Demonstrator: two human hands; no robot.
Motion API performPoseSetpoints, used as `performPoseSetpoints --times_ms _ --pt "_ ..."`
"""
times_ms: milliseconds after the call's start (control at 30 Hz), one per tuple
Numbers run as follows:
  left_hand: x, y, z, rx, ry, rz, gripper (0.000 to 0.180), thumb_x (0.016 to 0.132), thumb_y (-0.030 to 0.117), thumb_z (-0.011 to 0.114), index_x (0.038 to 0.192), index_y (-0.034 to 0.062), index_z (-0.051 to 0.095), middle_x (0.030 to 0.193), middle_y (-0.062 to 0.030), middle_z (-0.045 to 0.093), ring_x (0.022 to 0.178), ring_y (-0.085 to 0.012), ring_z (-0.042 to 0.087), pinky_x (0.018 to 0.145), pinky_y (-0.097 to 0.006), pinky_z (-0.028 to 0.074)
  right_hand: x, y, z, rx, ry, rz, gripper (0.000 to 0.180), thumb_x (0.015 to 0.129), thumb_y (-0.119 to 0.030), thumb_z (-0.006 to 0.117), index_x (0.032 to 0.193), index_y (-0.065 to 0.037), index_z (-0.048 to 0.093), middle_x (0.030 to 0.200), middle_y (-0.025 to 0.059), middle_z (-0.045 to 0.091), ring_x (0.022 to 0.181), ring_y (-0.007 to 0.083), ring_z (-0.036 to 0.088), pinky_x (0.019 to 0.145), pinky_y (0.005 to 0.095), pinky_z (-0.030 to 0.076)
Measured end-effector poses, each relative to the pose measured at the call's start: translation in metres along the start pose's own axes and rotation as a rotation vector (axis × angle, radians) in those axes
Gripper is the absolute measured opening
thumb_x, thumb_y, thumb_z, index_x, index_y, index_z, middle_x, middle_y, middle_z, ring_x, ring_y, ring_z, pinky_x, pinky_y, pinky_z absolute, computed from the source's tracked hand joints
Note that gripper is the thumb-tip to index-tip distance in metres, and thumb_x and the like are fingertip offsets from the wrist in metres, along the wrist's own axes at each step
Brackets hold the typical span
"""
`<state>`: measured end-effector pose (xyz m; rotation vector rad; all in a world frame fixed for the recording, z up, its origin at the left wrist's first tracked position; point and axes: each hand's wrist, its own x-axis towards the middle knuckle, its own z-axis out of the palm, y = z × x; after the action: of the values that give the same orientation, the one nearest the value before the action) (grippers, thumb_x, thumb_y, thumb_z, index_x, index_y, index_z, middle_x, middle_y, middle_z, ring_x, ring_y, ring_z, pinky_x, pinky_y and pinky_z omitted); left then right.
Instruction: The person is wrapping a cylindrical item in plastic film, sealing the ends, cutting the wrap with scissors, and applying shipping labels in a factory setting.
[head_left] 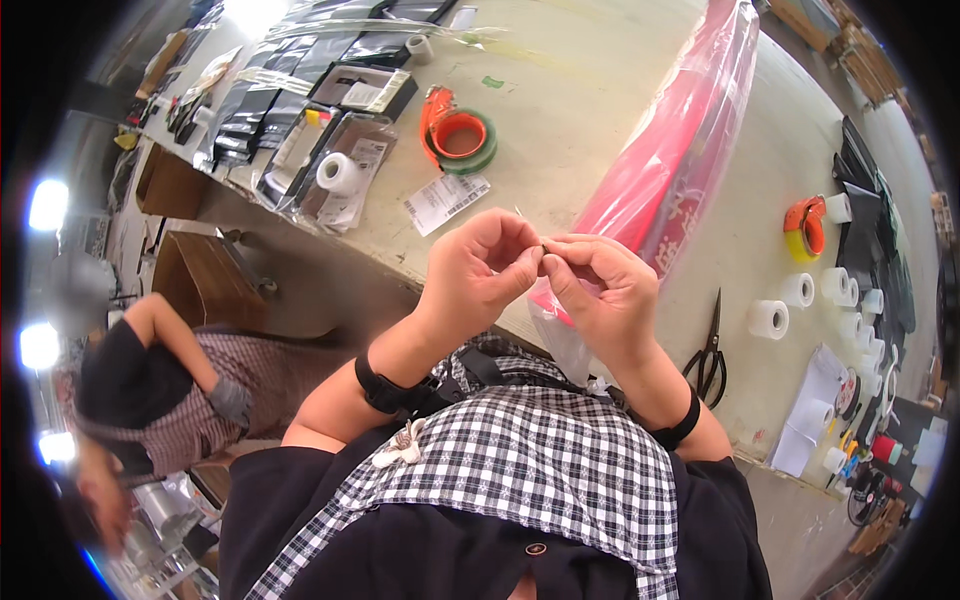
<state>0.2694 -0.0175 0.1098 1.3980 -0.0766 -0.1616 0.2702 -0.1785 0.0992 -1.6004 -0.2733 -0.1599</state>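
Note:
My left hand (478,268) and my right hand (612,292) meet above the table's near edge, thumbs and fingers pinched together. A tiny dark thing (544,249) shows between the fingertips, too small to name. Beyond and under my right hand lies a long pink item (655,165) in a clear plastic bag, its near end hanging by the table edge. A white printed label (447,203) lies on the table just past my left hand. Black-handled scissors (711,355) rest to the right of my right forearm.
A green tape roll in an orange dispenser (458,138) stands at the far left, beside a black box (366,90). Another orange dispenser (804,228) and several white rolls (768,319) stand on the right. A co-worker (165,385) is at the left, near cardboard boxes (215,283).

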Motion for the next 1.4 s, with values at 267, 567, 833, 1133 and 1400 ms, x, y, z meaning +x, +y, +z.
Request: performPoseSetpoints --times_ms 267,567,833,1133,1400 --pt "0.035 0.001 0.008 0.750 -0.027 0.500 0.017 0.068 -0.004 0.069 0.080 0.0040 0.059 0.070 -0.0068 0.063 0.062 -0.0169 0.063 0.058 -0.027 0.049 0.013 0.003 -0.011 0.082 0.083 0.171 0.008 0.078 0.001 0.067 0.086 0.003 0.069 0.087 0.0100 0.068 0.078 0.0113 0.065 0.069 0.0240 0.054" --pt "0.043 -0.005 0.019 0.565 -0.142 0.310 0.014 0.075 -0.002 0.070 0.085 0.0020 0.061 0.077 -0.0053 0.065 0.070 -0.0117 0.064 0.065 -0.024 0.052 0.015 0.010 -0.041 0.105 -0.029 0.173 0.009 0.080 0.003 0.067 0.089 0.003 0.069 0.101 0.0106 0.066 0.088 0.0131 0.064 0.075 0.0252 0.054" --pt "0.047 -0.015 0.014 0.150 -0.157 -0.068 0.008 0.084 0.000 0.064 0.090 -0.0008 0.059 0.083 -0.0029 0.064 0.075 -0.0071 0.061 0.069 -0.021 0.050 0.016 0.013 -0.041 -0.254 0.031 -0.208 0.016 0.072 0.001 0.073 0.088 -0.001 0.070 0.092 0.0122 0.068 0.077 0.0212 0.068 0.066 0.0283 0.056" --pt "0.054 0.000 0.029 0.690 -0.230 0.455 0.016 0.073 -0.002 0.067 0.083 0.0041 0.057 0.074 -0.0081 0.061 0.065 -0.0202 0.061 0.061 -0.030 0.048 0.016 0.015 -0.041 0.197 0.077 0.194 0.002 0.078 0.001 0.065 0.080 0.001 0.066 0.093 0.0087 0.066 0.081 0.0112 0.063 0.071 0.0230 0.051" --pt "0.056 -0.008 0.016 0.654 -0.250 0.292 0.013 0.072 -0.004 0.063 0.081 0.0025 0.056 0.072 -0.0075 0.059 0.065 -0.0191 0.059 0.061 -0.029 0.048 0.018 0.030 -0.062 0.579 0.146 0.402 0.006 0.090 -0.003 0.052 0.086 -0.004 0.056 0.092 0.0066 0.064 0.075 0.0060 0.056 0.067 0.0195 0.047"
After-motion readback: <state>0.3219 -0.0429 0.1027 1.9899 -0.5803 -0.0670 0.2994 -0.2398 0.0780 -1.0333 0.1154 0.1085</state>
